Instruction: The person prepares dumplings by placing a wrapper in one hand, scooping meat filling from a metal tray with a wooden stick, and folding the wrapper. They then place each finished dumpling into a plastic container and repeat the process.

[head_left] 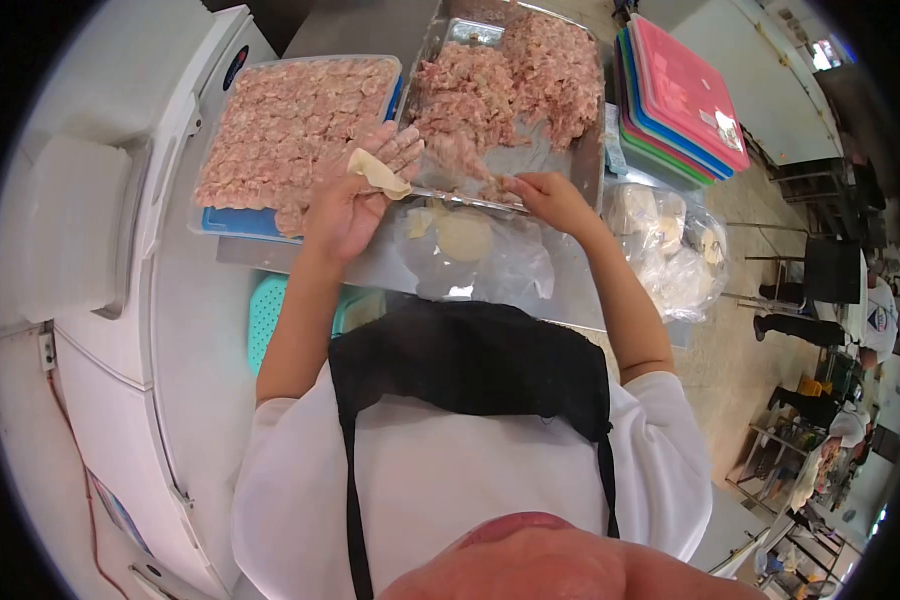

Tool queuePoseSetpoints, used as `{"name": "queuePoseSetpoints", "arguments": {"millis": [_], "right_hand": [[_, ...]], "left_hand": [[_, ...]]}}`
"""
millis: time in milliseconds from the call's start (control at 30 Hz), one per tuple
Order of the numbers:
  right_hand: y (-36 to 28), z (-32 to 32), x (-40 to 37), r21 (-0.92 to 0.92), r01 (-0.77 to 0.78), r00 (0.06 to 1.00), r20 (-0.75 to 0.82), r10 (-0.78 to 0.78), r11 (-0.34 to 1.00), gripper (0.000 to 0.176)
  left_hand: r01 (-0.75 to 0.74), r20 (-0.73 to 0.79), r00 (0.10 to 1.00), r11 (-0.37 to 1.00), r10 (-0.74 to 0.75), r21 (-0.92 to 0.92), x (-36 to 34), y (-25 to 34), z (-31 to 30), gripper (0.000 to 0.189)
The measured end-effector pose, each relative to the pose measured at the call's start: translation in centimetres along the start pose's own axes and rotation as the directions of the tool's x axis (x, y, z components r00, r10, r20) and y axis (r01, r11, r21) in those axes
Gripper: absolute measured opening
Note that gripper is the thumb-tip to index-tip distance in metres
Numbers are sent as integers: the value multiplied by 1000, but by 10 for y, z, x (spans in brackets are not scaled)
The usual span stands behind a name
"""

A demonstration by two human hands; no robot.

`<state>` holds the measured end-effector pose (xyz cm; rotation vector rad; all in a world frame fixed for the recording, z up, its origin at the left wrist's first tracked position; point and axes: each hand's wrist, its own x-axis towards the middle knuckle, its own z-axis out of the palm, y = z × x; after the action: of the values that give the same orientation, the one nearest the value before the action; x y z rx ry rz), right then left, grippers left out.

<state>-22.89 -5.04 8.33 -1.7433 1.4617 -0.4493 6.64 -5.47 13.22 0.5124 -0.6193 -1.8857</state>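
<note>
My left hand (348,205) holds a pale round dough wrapper (378,174), folded over between thumb and palm, its fingers stretched out beyond it. My right hand (552,201) is closed at the near rim of a metal tray (588,165), pinching something thin whose kind is hidden. Ground raw meat (545,75) lies heaped in that tray, with a smaller smear close to my right fingertips. Below the tray, more dough wrappers (464,236) lie on a clear plastic bag (530,262). Left of it stands a tray of filled dumplings (290,125) in close rows, beside my left hand.
Stacked coloured plastic lids (685,90) stand at the right back. A plastic bag of pale dough pieces (670,245) sits at the table's right edge. A turquoise perforated basket (266,318) is low at left, beside a white fridge (110,330). Other people work far right.
</note>
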Motion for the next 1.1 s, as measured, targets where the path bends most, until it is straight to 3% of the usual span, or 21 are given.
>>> {"name": "queuePoseSetpoints", "arguments": {"millis": [33,133,267,367,500,567,667,767,900,967,1000,1100], "right_hand": [[-6,1,-4,123,-63,997,-27,67,990,36],[-32,8,-7,288,213,964,-218,-153,934,36],[-56,17,-5,257,190,968,-208,-137,948,38],[-35,23,5,285,189,968,-215,-129,940,34],[-23,12,8,364,199,969,-209,-129,910,30],[-29,5,3,311,200,970,-197,-143,929,29],[-35,3,1,226,234,953,-248,-176,946,30],[-35,4,3,208,239,938,-302,-170,948,27],[-32,-1,0,208,244,921,-354,-160,947,26],[-29,-2,-2,297,140,965,-254,-63,945,27],[-27,-1,-1,336,84,979,-203,-15,938,28],[-10,40,9,-57,432,767,-501,-400,900,27]], "left_hand": [[-8,-54,998,1000,8,-1,2,-8,6,60],[44,-126,991,997,-35,71,14,-37,5,55],[184,-126,979,956,-158,227,29,-70,7,53],[245,-128,966,950,-223,195,29,-76,21,63],[266,90,959,963,-269,36,19,-75,14,64],[299,271,923,952,-273,-61,17,-72,11,65],[391,353,891,878,-287,-274,16,-68,15,60],[311,100,948,946,-302,-89,23,-81,7,52],[121,-120,980,951,-160,-283,34,-80,5,44],[36,-259,959,953,-118,-300,44,-71,12,42],[17,-251,963,951,-99,-308,49,-67,15,45],[25,-189,977,934,-98,-355,57,-55,23,58]]}}
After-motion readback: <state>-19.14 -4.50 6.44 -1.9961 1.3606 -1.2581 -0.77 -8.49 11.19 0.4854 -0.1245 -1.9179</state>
